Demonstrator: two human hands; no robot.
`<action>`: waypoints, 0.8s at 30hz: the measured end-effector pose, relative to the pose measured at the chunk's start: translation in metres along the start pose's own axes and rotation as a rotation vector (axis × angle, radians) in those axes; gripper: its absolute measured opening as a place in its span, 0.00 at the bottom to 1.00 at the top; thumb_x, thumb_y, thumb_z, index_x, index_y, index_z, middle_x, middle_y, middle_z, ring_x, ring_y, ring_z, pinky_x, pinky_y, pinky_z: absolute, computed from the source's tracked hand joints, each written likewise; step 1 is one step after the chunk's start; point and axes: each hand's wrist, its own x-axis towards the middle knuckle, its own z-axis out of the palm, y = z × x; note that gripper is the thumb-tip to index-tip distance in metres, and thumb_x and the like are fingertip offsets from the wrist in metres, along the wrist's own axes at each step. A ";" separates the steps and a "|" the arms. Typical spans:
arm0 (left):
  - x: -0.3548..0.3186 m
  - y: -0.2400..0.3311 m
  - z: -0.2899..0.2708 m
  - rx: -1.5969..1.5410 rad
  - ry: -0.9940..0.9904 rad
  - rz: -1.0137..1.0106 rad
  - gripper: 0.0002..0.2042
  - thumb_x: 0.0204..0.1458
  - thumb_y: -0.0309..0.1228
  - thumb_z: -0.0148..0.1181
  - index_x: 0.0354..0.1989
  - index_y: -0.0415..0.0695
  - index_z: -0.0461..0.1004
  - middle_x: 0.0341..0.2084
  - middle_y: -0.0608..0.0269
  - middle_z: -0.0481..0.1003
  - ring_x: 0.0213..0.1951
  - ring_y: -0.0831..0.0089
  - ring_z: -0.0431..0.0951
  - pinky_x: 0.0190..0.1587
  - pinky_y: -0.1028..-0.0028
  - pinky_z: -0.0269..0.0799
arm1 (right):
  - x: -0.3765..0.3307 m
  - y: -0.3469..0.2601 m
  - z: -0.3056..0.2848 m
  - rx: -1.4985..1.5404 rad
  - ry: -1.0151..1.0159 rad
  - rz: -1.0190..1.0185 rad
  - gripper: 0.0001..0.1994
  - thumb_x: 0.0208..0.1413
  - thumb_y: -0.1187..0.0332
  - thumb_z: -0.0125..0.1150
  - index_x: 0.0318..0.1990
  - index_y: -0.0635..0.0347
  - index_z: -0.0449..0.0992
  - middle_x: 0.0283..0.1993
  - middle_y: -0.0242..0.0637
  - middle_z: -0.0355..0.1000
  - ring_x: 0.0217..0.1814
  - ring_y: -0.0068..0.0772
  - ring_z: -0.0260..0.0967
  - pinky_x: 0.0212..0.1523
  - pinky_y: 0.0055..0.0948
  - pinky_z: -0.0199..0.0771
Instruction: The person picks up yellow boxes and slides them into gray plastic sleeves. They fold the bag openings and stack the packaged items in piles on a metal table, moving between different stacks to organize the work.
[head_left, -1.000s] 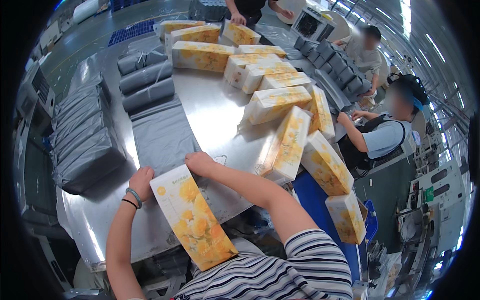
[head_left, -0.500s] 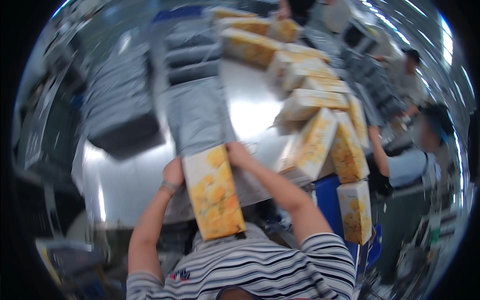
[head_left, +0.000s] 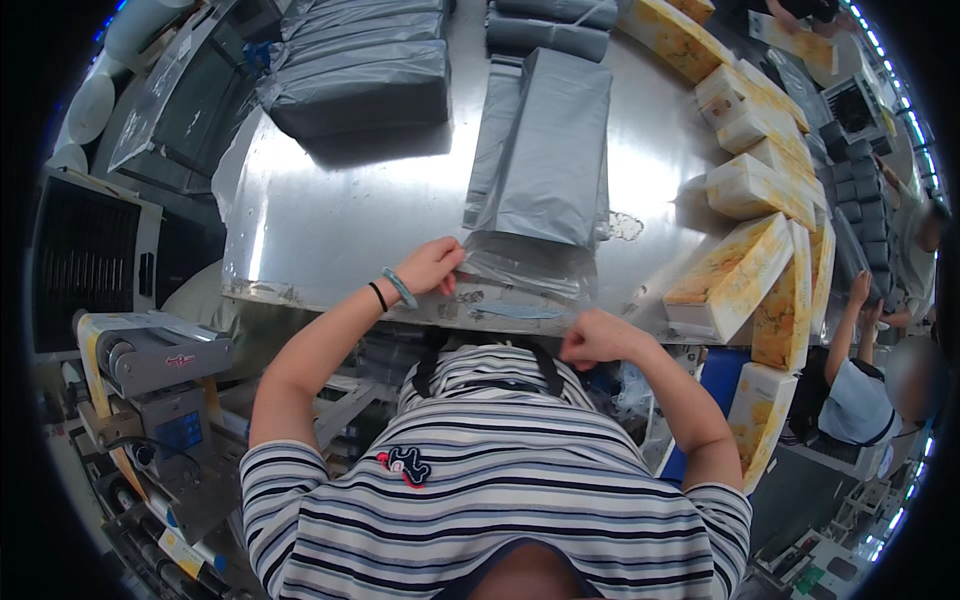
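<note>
A grey plastic mailing bag (head_left: 555, 150) lies on the metal table in front of me, bulging with a box-shaped load that it covers fully. Its flat, thin mouth end (head_left: 530, 262) points toward me. My left hand (head_left: 437, 266) is closed in a pinch at the left corner of that mouth. To the right, my right hand (head_left: 597, 338) is curled closed at the table's near edge, apart from the bag; whatever its fingers hold is hidden. Between the hands, a pale bluish strip (head_left: 518, 312) lies along the table edge.
Stacked filled grey bags (head_left: 360, 90) stand at the far left, with rolled grey bags (head_left: 550, 38) beyond mine. Yellow-flowered white boxes (head_left: 730, 275) line the table's right side. A co-worker (head_left: 860, 400) is at the right. A roller machine (head_left: 155, 355) stands at the left.
The yellow-flowered box, half out of the bag before, is now out of sight inside it. My right hand has left the bag's side and come toward me. The view has shifted.
</note>
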 end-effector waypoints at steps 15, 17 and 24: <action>0.002 0.005 -0.014 0.018 -0.246 0.115 0.10 0.58 0.26 0.51 0.41 0.34 0.76 0.30 0.64 0.78 0.29 0.84 0.75 0.34 0.82 0.73 | 0.095 -0.021 0.031 1.032 0.868 -0.428 0.10 0.61 0.66 0.51 0.39 0.67 0.70 0.34 0.35 0.72 0.39 0.25 0.68 0.42 0.26 0.68; -0.004 -0.008 -0.031 0.115 -0.321 0.072 0.10 0.58 0.26 0.51 0.44 0.35 0.74 0.33 0.63 0.78 0.32 0.83 0.75 0.36 0.81 0.74 | 0.016 0.009 0.069 0.651 0.911 -0.279 0.09 0.64 0.67 0.44 0.39 0.65 0.64 0.25 0.32 0.66 0.34 0.21 0.66 0.38 0.26 0.67; 0.000 0.056 -0.036 0.995 0.490 0.839 0.19 0.50 0.25 0.55 0.53 0.45 0.70 0.56 0.56 0.67 0.57 0.68 0.67 0.59 0.67 0.63 | -0.073 0.048 0.062 -0.241 0.504 0.246 0.13 0.45 0.74 0.52 0.40 0.55 0.78 0.45 0.46 0.72 0.56 0.49 0.65 0.55 0.45 0.64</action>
